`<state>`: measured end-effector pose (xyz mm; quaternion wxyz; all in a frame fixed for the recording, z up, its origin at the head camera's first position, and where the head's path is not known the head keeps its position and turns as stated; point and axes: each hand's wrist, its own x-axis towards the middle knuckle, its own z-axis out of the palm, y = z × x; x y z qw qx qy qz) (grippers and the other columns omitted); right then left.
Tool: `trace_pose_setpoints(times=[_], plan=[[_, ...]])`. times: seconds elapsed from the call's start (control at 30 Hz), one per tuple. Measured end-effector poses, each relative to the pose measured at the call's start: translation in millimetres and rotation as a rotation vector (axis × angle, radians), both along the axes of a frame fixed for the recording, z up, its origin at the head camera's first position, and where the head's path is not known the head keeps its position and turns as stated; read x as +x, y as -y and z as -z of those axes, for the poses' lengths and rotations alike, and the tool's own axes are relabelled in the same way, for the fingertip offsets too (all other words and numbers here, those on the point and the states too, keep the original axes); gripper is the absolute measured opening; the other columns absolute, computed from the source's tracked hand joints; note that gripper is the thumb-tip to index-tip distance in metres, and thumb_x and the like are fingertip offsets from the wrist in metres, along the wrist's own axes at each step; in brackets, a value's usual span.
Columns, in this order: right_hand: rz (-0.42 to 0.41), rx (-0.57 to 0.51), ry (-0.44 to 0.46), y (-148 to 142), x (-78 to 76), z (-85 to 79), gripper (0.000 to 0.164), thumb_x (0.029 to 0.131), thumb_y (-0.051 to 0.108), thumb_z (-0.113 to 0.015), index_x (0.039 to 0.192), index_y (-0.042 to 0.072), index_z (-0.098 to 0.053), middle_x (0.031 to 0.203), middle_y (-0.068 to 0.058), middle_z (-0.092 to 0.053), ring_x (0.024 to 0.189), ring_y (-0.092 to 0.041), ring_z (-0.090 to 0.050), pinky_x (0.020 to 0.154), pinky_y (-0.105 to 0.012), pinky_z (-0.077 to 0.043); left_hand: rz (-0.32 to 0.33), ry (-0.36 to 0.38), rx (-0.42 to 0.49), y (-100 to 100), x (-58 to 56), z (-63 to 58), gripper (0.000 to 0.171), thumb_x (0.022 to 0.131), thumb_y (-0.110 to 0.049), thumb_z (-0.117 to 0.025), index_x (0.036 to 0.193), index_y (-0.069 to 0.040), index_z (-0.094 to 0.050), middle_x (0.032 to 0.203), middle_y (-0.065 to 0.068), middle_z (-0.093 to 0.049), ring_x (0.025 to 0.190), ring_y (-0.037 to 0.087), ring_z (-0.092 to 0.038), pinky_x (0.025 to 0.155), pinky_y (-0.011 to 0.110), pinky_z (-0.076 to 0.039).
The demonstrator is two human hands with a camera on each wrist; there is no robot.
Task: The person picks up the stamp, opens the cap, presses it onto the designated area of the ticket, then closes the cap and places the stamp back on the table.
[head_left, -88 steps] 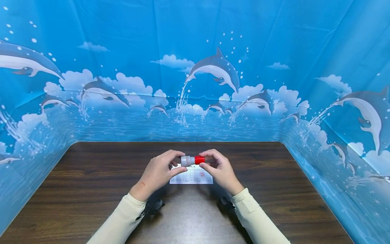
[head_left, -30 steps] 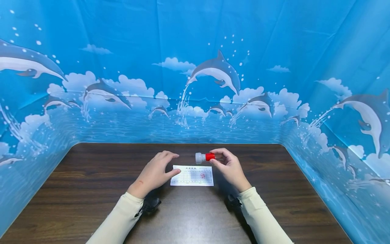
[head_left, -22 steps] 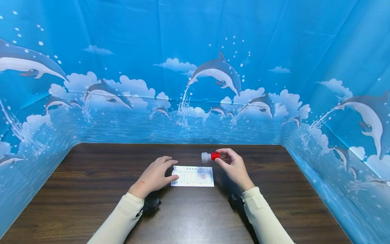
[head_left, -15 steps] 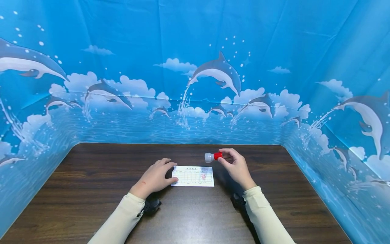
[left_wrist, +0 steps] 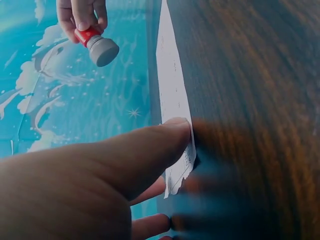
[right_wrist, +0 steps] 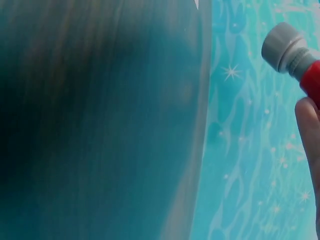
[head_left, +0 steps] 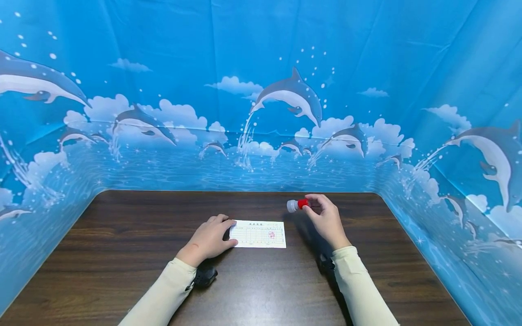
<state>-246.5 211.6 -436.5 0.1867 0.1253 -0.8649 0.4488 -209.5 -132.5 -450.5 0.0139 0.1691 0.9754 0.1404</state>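
Note:
My right hand [head_left: 327, 222] pinches the red handle of a stamp [head_left: 292, 206] between thumb and fingertips. The stamp tilts with its grey, translucent capped end pointing left, raised above the table, as the left wrist view also shows. On the table lies a white printed receipt slip [head_left: 257, 234] with a grid and a red seal mark near its right end. At the slip's left end rests my left hand [head_left: 208, 240], thumb and index finger spread apart. In the left wrist view the thumb [left_wrist: 165, 137] lies on the slip, whose near edge is torn and ragged.
The dark wood-grain table [head_left: 134, 253] has a far edge just beyond the hands. Behind it and along both sides hangs a blue dolphin-printed cloth [head_left: 183, 158]. Black wrist devices [head_left: 205, 276] sit under both cream sleeves.
Both hands were on the stamp at first; the left hand let go and came down onto the slip's left end. The right hand has carried the stamp to the right.

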Motion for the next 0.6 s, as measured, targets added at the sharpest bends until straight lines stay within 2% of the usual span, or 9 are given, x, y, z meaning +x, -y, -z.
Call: trace_pose_setpoints(times=[0.27,0.47,0.6], plan=[[0.064,0.008,-0.05,-8,-3.2,1.5,0.031,0.09,-0.003,-0.077,0.121,0.001,-0.072,0.116,-0.016,-0.067,0.103,-0.031,-0.072,0.091,-0.046,-0.059,-0.006,0.008,-0.006,0,1.0,-0.8,0.06,0.092,-0.044,-0.078,0.139,-0.009,-0.066,0.142,0.019,-0.057,0.131,0.039,-0.054,0.104,0.056,-0.048],[0.115,0.144,-0.056,-12,-4.3,2.9,0.031,0.091,-0.002,-0.076,0.122,0.0,-0.073,0.113,-0.016,-0.067,0.093,-0.028,-0.068,0.087,-0.045,-0.06,-0.005,0.003,-0.01,-1,0.8,0.0,0.06,0.092,-0.044,-0.078,0.138,-0.009,-0.066,0.142,0.019,-0.057,0.131,0.038,-0.054,0.104,0.056,-0.049],[0.147,0.235,-0.02,-14,-3.9,4.2,0.032,0.092,0.004,-0.077,0.124,0.002,-0.072,0.113,-0.015,-0.066,0.091,-0.027,-0.063,0.084,-0.045,-0.059,-0.003,0.004,-0.003,-1,0.4,0.5,0.06,0.092,-0.045,-0.078,0.138,-0.01,-0.066,0.143,0.019,-0.057,0.131,0.038,-0.054,0.104,0.057,-0.048]])
